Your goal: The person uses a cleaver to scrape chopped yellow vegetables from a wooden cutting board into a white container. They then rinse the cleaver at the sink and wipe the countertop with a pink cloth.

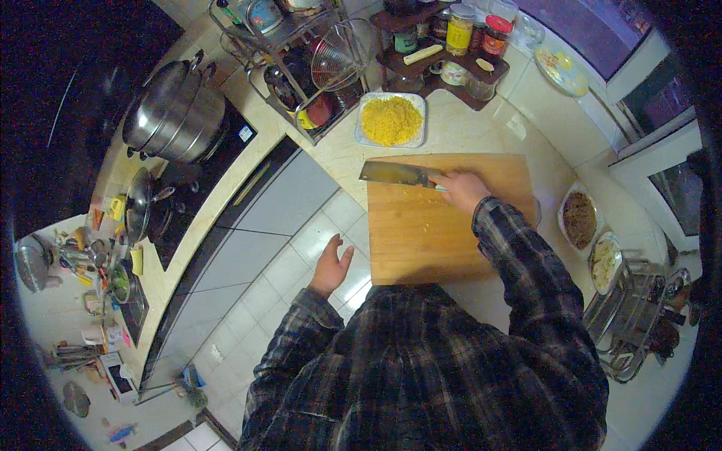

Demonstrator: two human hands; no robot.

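Note:
My right hand grips the handle of a Chinese cleaver, whose broad blade points left over the far part of a wooden cutting board. Small pale bits dot the board. To the left of the board, my left hand hangs above the tiled floor, fingers apart, holding nothing. Just beyond the board's far edge stands a white square dish heaped with finely chopped yellow food. Whether the blade touches the board I cannot tell.
At right on the counter are a plate of brown shredded food, a bowl of pale pieces and a metal rack. Jars fill a dark shelf behind. A steel steamer pot stands on the stove at left, near a wire strainer.

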